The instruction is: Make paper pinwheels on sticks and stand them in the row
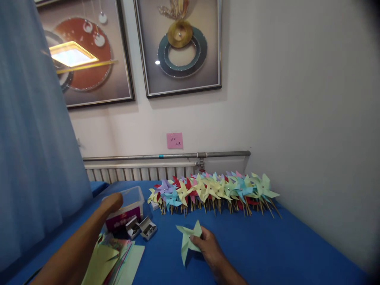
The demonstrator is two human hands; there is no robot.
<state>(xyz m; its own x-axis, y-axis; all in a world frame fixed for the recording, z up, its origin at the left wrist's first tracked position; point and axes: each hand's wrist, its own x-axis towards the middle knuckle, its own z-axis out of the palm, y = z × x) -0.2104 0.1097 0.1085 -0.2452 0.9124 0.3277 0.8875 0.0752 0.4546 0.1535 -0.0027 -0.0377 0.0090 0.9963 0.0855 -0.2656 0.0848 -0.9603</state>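
Observation:
A pale green paper pinwheel point(187, 236) is pinched by my right hand point(208, 246), the thumb pressed near the pin at its centre. No stick shows on it. My left hand point(114, 202) reaches over the near left side of a clear plastic box point(137, 196) with a purple label; its fingers are hidden from view. Two small white open cartons of metal pins, a left one point(132, 228) and a right one point(147, 228), stand beside the box. Nearer to me lies a pile of coloured paper sheets point(130, 263), with cut yellow-green pieces point(99, 261) on its left.
Many finished pinwheels on sticks point(213, 190) lie in a row along the back of the blue-covered table point(252, 245). Behind are a radiator point(139, 173) and a pipe point(225, 154). A blue curtain point(32, 138) hangs at the left, and a wall point(311, 138) stands right.

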